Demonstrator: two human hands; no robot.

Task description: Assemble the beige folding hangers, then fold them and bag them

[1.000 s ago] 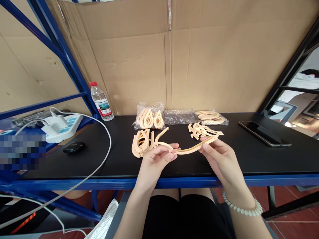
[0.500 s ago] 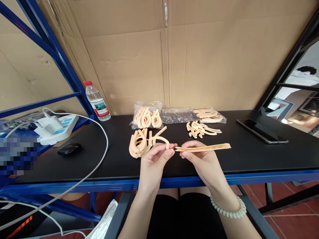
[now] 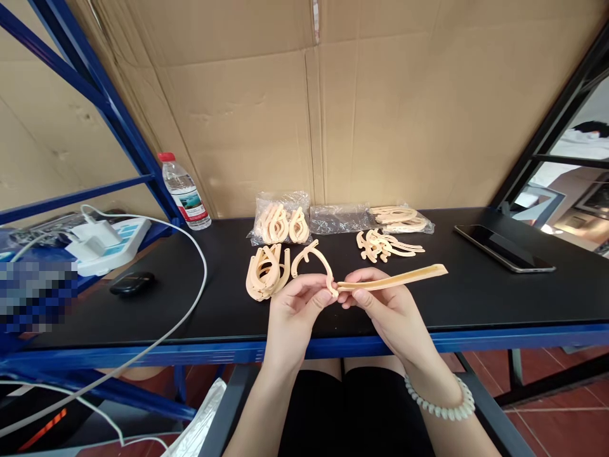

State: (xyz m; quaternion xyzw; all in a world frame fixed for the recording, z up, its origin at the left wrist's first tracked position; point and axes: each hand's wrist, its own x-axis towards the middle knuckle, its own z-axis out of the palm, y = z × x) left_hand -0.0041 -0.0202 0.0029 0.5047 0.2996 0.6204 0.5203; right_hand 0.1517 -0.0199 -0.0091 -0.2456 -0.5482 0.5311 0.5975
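Above the near edge of the black worktop (image 3: 476, 304), the left hand (image 3: 295, 308) pinches the curved hook (image 3: 314, 257) between closed fingertips, and the hook arcs away toward 11 o'clock. The right hand (image 3: 385, 311) is closed on the straight strip (image 3: 399, 278). Its long axis lies almost level, the free end pointing to about 2 o'clock and the near end meeting the hook's foot between the hands. A heap of curved pieces (image 3: 264, 273) lies at 10 o'clock of the left hand.

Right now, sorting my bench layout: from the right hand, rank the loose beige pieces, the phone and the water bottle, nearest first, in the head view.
From the right hand, holding the straight strip:
1. Loose beige pieces, just behind it.
2. Phone, far right.
3. Water bottle, back left.
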